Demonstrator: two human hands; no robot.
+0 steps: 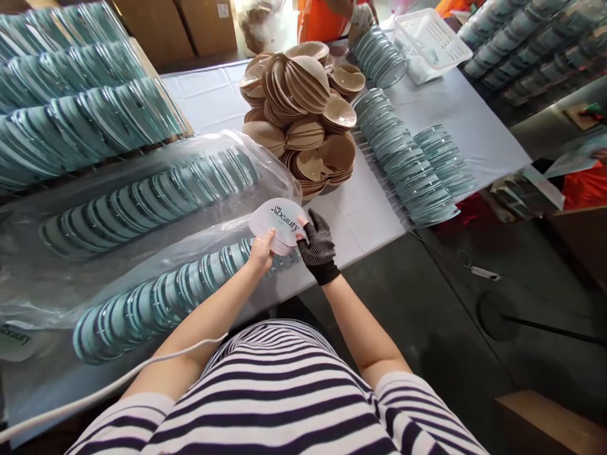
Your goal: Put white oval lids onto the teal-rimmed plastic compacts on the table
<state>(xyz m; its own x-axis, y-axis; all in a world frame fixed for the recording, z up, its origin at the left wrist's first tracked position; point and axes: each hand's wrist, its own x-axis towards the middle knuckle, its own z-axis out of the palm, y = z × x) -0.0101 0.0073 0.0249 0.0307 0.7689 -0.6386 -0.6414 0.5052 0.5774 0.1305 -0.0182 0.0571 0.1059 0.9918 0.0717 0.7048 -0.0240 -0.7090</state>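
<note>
A thin stack of round white cards (274, 220), the top one printed with "beauty" in dark letters, is held between my two hands above the table edge. My bare left hand (262, 251) grips the stack's lower left side, thumb on top. On the right side, my right hand (317, 245) in a dark dotted glove closes on the rim, its bare fingertips showing. Under and left of the cards runs a row of clear glass discs (161, 300) standing on edge. Behind it, a second row of glass discs (152, 202) lies within clear plastic film (190, 237).
Brown bowl-shaped pieces (303, 136) are piled beyond my hands on the white-covered table (365, 218). More glass rows (408, 158) stand to the right, near a white basket (434, 47). A co-worker's gloved hand (361, 16) touches glass at the back. A white cable (118, 385) crosses my left arm.
</note>
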